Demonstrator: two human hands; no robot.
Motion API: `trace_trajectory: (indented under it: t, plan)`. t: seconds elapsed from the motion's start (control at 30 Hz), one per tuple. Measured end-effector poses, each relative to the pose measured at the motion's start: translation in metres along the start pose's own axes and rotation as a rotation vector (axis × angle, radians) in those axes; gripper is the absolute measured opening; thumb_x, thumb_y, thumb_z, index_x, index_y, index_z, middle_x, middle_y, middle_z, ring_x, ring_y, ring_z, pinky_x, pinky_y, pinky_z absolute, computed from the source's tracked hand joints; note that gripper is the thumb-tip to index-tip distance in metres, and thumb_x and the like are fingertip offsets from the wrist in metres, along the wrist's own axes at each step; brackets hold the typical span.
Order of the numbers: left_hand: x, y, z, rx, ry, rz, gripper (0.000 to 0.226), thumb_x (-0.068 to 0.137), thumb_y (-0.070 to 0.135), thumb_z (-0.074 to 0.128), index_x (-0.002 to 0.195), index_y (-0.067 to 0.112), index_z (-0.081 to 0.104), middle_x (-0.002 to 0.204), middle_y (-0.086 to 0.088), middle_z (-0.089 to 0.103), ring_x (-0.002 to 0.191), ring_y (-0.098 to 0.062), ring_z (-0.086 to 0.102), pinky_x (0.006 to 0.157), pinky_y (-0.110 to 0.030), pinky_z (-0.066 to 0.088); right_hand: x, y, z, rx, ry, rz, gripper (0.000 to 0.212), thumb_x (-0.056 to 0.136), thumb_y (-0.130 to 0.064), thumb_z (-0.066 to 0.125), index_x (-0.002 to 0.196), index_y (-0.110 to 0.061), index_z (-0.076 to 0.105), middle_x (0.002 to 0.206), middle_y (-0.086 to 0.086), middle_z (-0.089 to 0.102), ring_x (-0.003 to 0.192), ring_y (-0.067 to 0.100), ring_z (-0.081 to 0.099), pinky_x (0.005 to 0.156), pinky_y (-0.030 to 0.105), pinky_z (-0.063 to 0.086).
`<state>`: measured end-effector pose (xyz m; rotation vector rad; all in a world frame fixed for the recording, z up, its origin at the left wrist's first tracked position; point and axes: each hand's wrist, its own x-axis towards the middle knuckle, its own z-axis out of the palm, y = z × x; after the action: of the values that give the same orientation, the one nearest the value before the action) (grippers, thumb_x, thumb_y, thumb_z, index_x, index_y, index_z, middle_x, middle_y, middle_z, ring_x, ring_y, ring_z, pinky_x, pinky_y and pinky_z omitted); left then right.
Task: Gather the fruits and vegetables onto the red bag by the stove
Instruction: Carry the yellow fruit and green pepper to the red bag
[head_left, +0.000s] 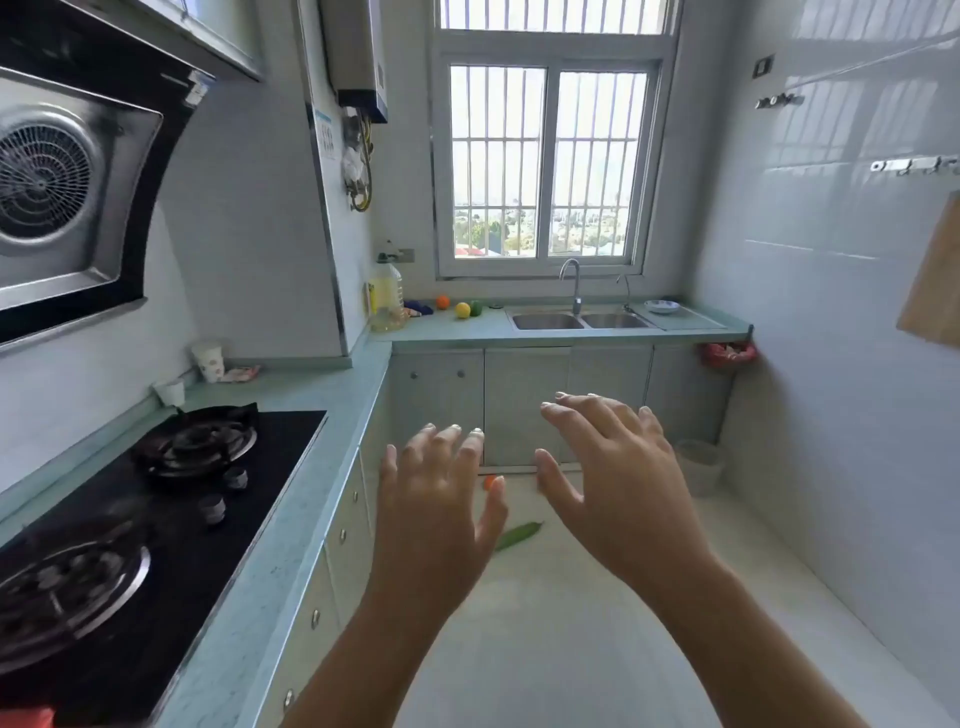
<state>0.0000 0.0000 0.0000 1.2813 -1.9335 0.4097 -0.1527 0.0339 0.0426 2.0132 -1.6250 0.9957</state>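
Observation:
On the far counter left of the sink lie an orange fruit (442, 302), a yellow lemon (462, 310) and a green fruit (476, 308), close together. A long green vegetable (519, 535) lies on the floor, and a small orange-red piece (489, 482) shows between my hands. A corner of the red bag (26, 718) peeks in at the bottom left, by the stove (156, 519). My left hand (436, 509) and my right hand (618, 478) are held out over the floor, fingers spread, holding nothing.
A large oil bottle (386, 296) and a dark blue item (418, 307) stand near the fruits. The double sink (582, 321) has a small bowl (662, 306) beside it. Paper cups (209, 359) sit behind the stove. A white bin (698, 465) stands on the floor at the right.

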Motion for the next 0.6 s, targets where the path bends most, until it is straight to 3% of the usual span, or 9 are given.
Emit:
trace_trajectory:
  t: [0.33,0.6]
  plan:
    - [0.05,-0.025,0.074,0.023,0.015,0.012,0.047,0.085,0.038,0.039,0.115,0.009,0.06,0.114,-0.012,0.064,0.111,-0.032,0.057,0.094,-0.055,0.039,0.049,0.052,0.081,0.01,0.028,-0.031,0.046,0.081,-0.039,0.039,0.111,-0.013,0.063,0.111,0.004,0.065,0.106,0.026,0.058,0.093,0.055,0.038]
    - [0.133,-0.038,0.164,-0.01,0.011,-0.073,0.048,0.085,0.039,0.038,0.115,0.008,0.061,0.113,-0.012,0.064,0.11,-0.033,0.057,0.094,-0.055,0.039,0.115,0.144,0.149,0.03,0.03,0.034,0.045,0.081,-0.038,0.04,0.108,-0.011,0.064,0.11,0.006,0.065,0.104,0.029,0.059,0.09,0.058,0.039]
